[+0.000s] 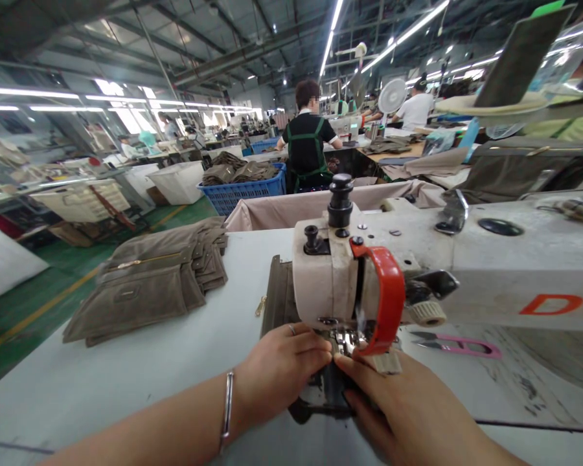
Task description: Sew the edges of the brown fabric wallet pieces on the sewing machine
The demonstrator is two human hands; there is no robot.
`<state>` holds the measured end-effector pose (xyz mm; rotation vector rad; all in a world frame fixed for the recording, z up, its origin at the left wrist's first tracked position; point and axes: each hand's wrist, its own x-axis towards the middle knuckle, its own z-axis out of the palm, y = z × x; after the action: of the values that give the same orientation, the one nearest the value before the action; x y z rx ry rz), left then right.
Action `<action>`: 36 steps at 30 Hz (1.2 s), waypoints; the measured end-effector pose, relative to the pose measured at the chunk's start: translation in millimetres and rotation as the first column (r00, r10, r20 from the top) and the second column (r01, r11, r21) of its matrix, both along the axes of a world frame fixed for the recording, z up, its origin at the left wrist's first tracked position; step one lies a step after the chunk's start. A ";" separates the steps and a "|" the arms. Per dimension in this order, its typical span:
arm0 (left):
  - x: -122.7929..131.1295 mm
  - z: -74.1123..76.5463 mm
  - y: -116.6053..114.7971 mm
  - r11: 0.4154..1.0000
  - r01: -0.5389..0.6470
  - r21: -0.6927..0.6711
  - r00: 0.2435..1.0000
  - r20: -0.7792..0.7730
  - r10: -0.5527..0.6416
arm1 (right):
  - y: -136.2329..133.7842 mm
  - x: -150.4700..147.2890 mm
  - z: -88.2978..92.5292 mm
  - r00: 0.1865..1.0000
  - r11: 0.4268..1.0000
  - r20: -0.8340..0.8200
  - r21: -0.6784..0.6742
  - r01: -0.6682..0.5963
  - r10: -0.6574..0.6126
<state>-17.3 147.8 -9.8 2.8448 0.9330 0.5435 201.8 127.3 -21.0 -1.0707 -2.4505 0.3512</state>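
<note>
A grey-brown fabric piece (278, 296) lies flat on the white sewing machine table, running beneath the head of a white sewing machine (320, 272). My left hand (284, 359), with a ring and a bracelet, is closed on the fabric edge just left of the metal presser foot (342, 340). From the right, my right hand (408, 401) reaches under the red guard (388, 298), its fingertips pinching at the fabric right in front of the foot. The machine hides part of the fabric and some of the right fingers. A small brass zipper pull (260, 305) shows at the fabric's left side.
Stacked brown fabric pouches (150, 278) sit on the left of the table (175, 388). Pink-handled thread snips (459, 345) lie right of my right hand. Beyond the table are a pink cloth-lined bin (272, 213), a blue crate (245, 194) and a seated co-worker (307, 142).
</note>
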 end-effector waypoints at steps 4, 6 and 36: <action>0.2 -2.7 10.7 0.999 -0.045 0.003 0.998 -0.045 0.045 | 1.8 -2.4 2.1 0.998 0.999 0.050 -0.025 0.026 -0.024; 0.6 -3.5 13.3 0.996 -0.092 0.021 0.994 -0.055 0.093 | 2.1 -2.7 2.5 0.998 1.000 0.061 -0.001 0.027 -0.027; 0.8 13.9 -68.9 0.975 -0.201 -0.097 0.977 -0.085 0.193 | 0.5 10.2 9.2 0.986 0.980 0.012 -0.109 -0.167 0.169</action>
<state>-16.4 78.8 4.1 2.7125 1.2285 0.3941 212.0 127.8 -11.7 -0.9158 -2.5739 0.5339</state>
